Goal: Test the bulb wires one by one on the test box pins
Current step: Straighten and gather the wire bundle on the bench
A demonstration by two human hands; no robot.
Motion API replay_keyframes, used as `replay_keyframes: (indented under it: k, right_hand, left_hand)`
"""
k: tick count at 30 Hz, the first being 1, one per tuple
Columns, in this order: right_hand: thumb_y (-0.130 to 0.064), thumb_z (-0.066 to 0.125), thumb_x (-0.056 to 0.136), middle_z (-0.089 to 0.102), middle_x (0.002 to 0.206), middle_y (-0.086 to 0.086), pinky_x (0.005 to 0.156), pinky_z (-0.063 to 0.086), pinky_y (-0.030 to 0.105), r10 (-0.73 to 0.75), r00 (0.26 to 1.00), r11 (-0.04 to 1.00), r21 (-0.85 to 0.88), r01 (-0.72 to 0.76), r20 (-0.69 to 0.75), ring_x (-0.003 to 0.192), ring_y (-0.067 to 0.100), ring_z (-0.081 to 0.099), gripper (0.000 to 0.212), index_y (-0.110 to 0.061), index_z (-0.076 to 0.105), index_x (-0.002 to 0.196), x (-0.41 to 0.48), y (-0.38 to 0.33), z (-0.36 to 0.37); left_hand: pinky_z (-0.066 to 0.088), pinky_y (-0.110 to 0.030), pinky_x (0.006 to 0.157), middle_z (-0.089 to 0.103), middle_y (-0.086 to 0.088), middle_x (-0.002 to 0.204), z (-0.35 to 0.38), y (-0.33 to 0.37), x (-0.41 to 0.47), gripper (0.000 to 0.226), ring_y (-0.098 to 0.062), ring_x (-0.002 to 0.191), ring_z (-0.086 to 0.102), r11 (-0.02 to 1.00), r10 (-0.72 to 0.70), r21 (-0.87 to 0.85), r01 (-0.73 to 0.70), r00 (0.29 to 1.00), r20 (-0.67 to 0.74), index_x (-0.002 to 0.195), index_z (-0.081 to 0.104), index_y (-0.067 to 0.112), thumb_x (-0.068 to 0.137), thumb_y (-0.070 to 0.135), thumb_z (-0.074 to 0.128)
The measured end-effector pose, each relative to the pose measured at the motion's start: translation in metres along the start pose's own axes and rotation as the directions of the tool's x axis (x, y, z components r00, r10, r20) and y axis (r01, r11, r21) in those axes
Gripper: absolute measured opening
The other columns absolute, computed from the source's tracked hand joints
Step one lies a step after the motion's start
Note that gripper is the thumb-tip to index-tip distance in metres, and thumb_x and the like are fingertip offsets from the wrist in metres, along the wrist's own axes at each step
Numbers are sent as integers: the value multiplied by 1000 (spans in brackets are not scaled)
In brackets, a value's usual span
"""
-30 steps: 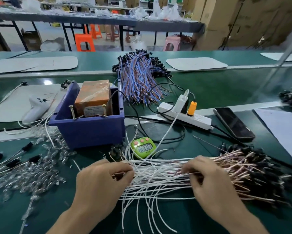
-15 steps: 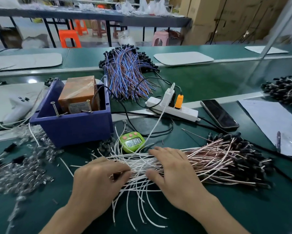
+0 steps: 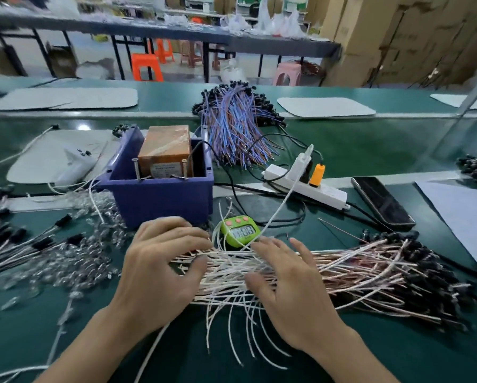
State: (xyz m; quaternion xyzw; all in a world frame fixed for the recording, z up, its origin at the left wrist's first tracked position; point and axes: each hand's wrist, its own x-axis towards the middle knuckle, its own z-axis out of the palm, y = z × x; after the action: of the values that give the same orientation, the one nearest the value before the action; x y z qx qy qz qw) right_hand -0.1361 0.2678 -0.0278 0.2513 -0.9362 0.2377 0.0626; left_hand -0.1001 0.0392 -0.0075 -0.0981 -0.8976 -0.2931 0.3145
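Head camera view of a green workbench, looking down at two bare hands over a heap of bulb wires [image 3: 356, 269], which lies in front of the test box [image 3: 160, 200] and runs off to its right. The left hand [image 3: 162, 261] rests loosely on the white wire ends with fingers bent and thumb laid flat, gripping nothing. The right hand [image 3: 289, 286] is spread flat on the heap, fingers straight, also holding nothing.

No wire touches either of the two pins [image 3: 184, 168], so testing looks to be at the picking-out stage, with nearly the whole heap left to do (whether the loose black-tipped leads left of the box are finished ones cannot be told).

The test box is a blue plastic bin holding an orange-brown block wrapped in glossy tape. The pins are thin upright metal rods at its front rim. The wires are thin, limp and tangled, white and coppery pink, ending in small black sockets at the end farthest from the box. A round green timer [image 3: 241, 232] sits just in front of the box. Clear glassy bulbs [image 3: 74, 261] are scattered to its left.
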Motion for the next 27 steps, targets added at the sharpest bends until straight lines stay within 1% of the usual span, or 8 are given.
replay_keyframes:
  k: [4, 8, 12, 15, 18, 22, 25, 27]
  right_hand:
    - [-51, 48, 100, 56, 146, -14, 116, 19, 18, -115, 993, 983, 140, 118, -28, 137, -1, 37, 44, -33, 59, 139, 40, -54, 9]
    - [-23, 66, 88, 75, 103, -14, 83, 50, 21, -235, 971, 920, 334, 206, 48, 94, 4, 65, 28, -35, 71, 112, 84, -119, 13]
    - [-9, 56, 74, 74, 80, -8, 66, 58, 38, -385, 890, 882, 381, 277, 244, 74, 12, 67, 32, -30, 72, 93, 114, -185, 28]
    - [-7, 53, 82, 74, 88, -7, 71, 59, 38, -450, 829, 861, 407, 304, 332, 82, 18, 68, 36, -31, 71, 102, 132, -228, 58]
    - [-4, 51, 87, 74, 98, -2, 70, 54, 31, -491, 779, 862, 344, 372, 390, 84, 22, 66, 49, -35, 66, 121, 147, -266, 94]
    - [-2, 52, 84, 67, 116, 3, 78, 44, 25, -532, 740, 835, 403, 375, 413, 90, 18, 58, 69, -34, 48, 146, 169, -304, 136]
    - [-14, 60, 83, 59, 136, -1, 101, 45, 30, -538, 707, 841, 355, 409, 458, 122, 22, 57, 77, -29, 37, 154, 179, -317, 162]
    - [-18, 61, 85, 52, 148, 0, 114, 39, 37, -535, 706, 844, 252, 474, 464, 134, 24, 47, 77, -26, 35, 157, 184, -321, 175]
  left_hand:
    - [50, -32, 85, 75, 17, 81, -27, -4, 10, 16, -6, 87, 65, 996, 91, 33, -88, 992, -84, 75, 82, 23, 71, 8, 75]
    - [49, -29, 59, 66, 10, 65, -62, -12, 7, 18, -13, 67, 63, 953, -188, -262, 151, 975, -122, 68, 75, 26, 61, 14, 62]
    - [42, -39, 46, 55, -2, 53, -99, -37, -9, 13, -25, 51, 50, 907, -399, -207, 367, 905, -146, 64, 65, 15, 65, 23, 55]
    - [50, -37, 58, 67, 4, 62, -137, -71, -27, 20, -20, 60, 61, 827, -528, 88, 556, 820, -221, 74, 73, 21, 70, 30, 56]
    - [56, -37, 75, 76, 2, 80, -167, -107, -48, 21, -26, 79, 69, 639, -593, 333, 693, 720, -360, 88, 80, 28, 76, 28, 62]
    - [40, -37, 109, 67, -11, 129, -199, -159, -73, 47, -29, 126, 55, 480, -621, 554, 681, 709, -333, 125, 72, 17, 78, 16, 74]
    - [29, -41, 122, 44, -7, 156, -208, -186, -85, 75, -26, 147, 36, 477, -693, 563, 675, 683, -232, 150, 49, 17, 81, 31, 76]
    - [30, -42, 121, 40, -4, 157, -201, -195, -92, 71, -24, 146, 37, 505, -693, 497, 706, 675, -254, 150, 47, 19, 86, 35, 72]
